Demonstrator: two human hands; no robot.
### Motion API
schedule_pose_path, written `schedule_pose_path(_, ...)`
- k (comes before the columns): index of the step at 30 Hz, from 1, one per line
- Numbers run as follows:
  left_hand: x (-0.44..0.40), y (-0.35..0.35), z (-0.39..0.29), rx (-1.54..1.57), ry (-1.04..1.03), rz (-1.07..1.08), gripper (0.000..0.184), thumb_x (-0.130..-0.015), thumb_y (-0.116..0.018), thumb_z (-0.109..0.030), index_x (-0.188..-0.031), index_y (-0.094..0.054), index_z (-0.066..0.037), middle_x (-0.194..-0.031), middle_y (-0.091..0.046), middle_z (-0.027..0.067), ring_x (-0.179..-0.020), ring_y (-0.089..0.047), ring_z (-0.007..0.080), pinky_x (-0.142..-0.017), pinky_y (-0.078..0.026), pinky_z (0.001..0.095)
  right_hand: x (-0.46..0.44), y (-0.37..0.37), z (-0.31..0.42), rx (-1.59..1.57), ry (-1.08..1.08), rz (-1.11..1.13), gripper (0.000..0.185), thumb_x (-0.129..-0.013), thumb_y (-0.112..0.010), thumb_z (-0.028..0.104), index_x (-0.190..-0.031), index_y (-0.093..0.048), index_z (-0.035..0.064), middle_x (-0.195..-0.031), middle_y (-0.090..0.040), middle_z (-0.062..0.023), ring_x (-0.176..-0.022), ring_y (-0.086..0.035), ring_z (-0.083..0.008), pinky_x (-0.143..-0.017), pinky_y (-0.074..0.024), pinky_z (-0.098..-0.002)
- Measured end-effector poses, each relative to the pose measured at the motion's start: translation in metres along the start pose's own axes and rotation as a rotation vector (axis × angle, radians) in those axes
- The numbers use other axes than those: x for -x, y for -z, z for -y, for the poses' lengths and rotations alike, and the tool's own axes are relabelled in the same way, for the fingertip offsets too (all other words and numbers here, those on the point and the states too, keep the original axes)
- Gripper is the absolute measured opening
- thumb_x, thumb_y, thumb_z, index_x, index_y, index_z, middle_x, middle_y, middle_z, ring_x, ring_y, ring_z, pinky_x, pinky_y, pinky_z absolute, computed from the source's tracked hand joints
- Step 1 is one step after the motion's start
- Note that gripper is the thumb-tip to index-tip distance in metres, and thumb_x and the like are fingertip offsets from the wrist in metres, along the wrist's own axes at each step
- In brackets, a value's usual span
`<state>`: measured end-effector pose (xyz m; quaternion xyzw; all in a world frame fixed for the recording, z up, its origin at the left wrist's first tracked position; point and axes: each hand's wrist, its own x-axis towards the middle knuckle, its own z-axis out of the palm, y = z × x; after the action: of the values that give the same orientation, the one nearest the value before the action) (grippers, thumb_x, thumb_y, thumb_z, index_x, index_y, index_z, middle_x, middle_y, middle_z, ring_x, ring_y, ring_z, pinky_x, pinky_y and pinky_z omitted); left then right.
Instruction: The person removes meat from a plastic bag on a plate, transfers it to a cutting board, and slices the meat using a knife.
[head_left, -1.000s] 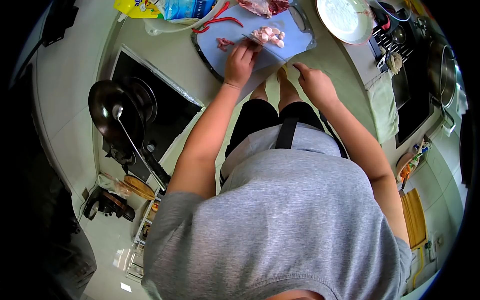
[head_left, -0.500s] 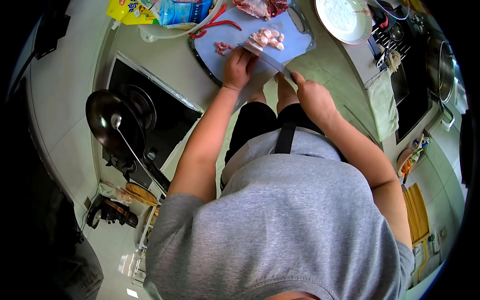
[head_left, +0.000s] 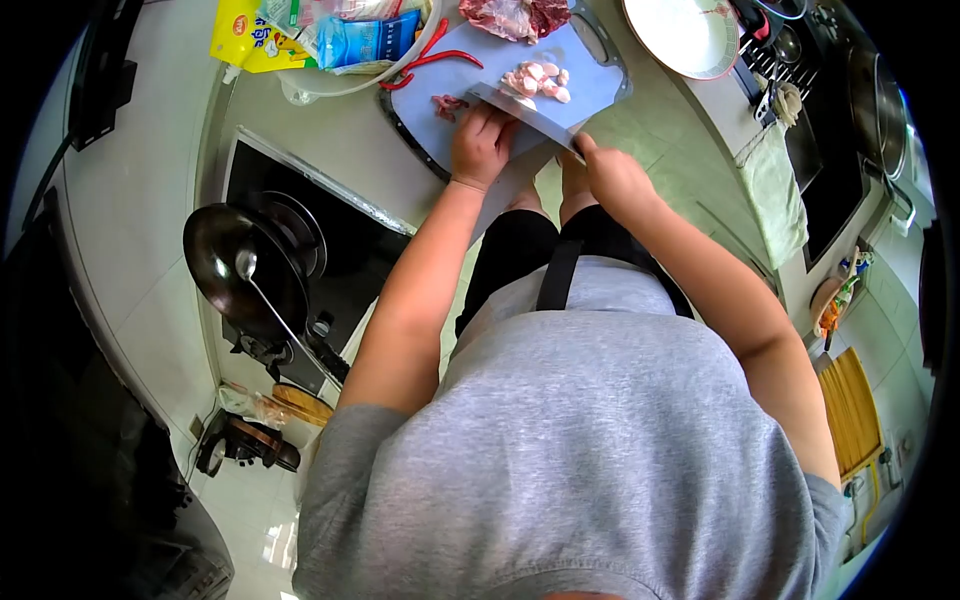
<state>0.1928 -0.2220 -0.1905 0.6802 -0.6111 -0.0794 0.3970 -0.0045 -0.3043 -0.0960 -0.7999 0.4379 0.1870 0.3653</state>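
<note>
In the head view, my right hand [head_left: 617, 180] is closed around the handle of a kitchen knife [head_left: 528, 118]. Its blade slants across the near part of a blue-grey cutting board [head_left: 420, 115]. My left hand [head_left: 482, 147] rests at the board's near edge, fingers curled together close to the blade; whatever they pinch is hidden. Just beyond the blade lies a small heap of pale, whitish-pink pieces [head_left: 537, 80]. Left of the blade tip are small dark red meat bits [head_left: 447, 106]. A large piece of red meat [head_left: 512, 17] sits at the board's far side, and red chillies [head_left: 447, 57] at its left.
Left of the board is a clear bowl [head_left: 330, 84] holding a blue packet [head_left: 366, 40], with a yellow packet [head_left: 240, 38] beside it. A white plate [head_left: 685, 38] stands to the right. A wok [head_left: 225, 270] with a ladle [head_left: 262, 290] is on the left stove.
The view has shifted slightly. The knife blade has moved a little toward the small meat bits, and both hands remain near the board's close edge.
</note>
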Motion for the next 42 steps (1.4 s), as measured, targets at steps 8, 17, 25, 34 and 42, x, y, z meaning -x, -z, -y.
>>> schedule_pose_path(8,-0.001,0.005,-0.009,0.040,0.015,0.024,0.020,-0.082,-0.071,-0.006,-0.102,-0.070,-0.009,-0.108,-0.066,0.0115,-0.100,-0.063,0.0339,-0.087,-0.052,0.0422,-0.013,0.015,0.018,0.049,0.005,-0.004,0.029,-0.093,-0.048,0.012,-0.121,-0.054,0.0055,-0.089,-0.068,-0.0229,-0.089,-0.068,-0.0400,-0.074,-0.0535,-0.0483)
schedule_pose_path(17,0.006,-0.002,0.001,-0.002,0.013,0.025,0.020,-0.086,-0.069,-0.012,-0.105,-0.069,-0.005,-0.108,-0.066,0.0142,-0.101,-0.063,0.0362,-0.087,-0.053,0.0438,0.030,0.029,0.021,0.072,-0.001,-0.042,0.024,-0.090,-0.051,0.005,-0.113,-0.058,0.0036,-0.089,-0.069,-0.0214,-0.084,-0.069,-0.0392,-0.070,-0.0554,-0.0481)
schedule_pose_path(25,0.005,-0.005,0.004,-0.005,-0.034,-0.026,0.023,-0.087,-0.070,-0.014,-0.107,-0.069,-0.002,-0.107,-0.066,0.0153,-0.099,-0.064,0.0360,-0.086,-0.053,0.0443,0.046,0.027,0.019,-0.005,-0.021,0.023,0.042,-0.070,-0.072,-0.001,-0.108,-0.053,0.0009,-0.083,-0.068,-0.0220,-0.085,-0.068,-0.0421,-0.070,-0.0543,-0.0498)
schedule_pose_path(34,0.004,-0.001,0.006,0.021,-0.008,0.039,0.020,-0.085,-0.072,-0.014,-0.103,-0.071,-0.004,-0.107,-0.067,0.0144,-0.098,-0.064,0.0360,-0.087,-0.053,0.0433,-0.044,0.000,0.035,0.027,0.148,-0.060,0.025,-0.091,-0.051,0.011,-0.114,-0.052,-0.0001,-0.086,-0.068,-0.0231,-0.084,-0.067,-0.0421,-0.072,-0.0536,-0.0502)
schedule_pose_path(42,0.001,-0.003,0.003,0.027,-0.039,-0.024,0.018,-0.084,-0.071,-0.011,-0.101,-0.071,-0.004,-0.105,-0.066,0.0142,-0.097,-0.063,0.0359,-0.086,-0.053,0.0428,-0.007,0.000,0.009,0.028,0.027,-0.006,0.024,-0.092,-0.049,0.010,-0.114,-0.053,0.0006,-0.090,-0.069,-0.0228,-0.085,-0.069,-0.0412,-0.070,-0.0543,-0.0500)
